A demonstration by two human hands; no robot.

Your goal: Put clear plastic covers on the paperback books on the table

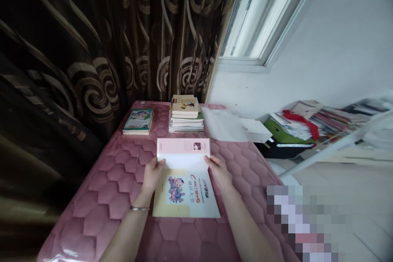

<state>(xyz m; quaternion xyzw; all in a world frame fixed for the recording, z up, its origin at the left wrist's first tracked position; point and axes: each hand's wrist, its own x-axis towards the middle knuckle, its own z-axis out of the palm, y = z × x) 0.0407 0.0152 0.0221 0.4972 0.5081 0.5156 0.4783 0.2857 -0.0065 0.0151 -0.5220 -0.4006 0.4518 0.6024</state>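
A person's left hand [152, 174] and right hand [218, 170] pinch the side edges of an open picture book [185, 188] lying on the pink quilted bed [101, 188], fingers curled lightly, its long axis running away from the body. Both hands sit equally close. Beyond it, well apart, stand a stack of books [186, 114], a green-covered book [138, 121] and a clear plastic sleeve [222, 125].

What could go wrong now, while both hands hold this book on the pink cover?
1. The left hand and right hand press the book near its fold; its raised pink flap might crease.
2. The book stack beyond is uneven and could slide if bumped.
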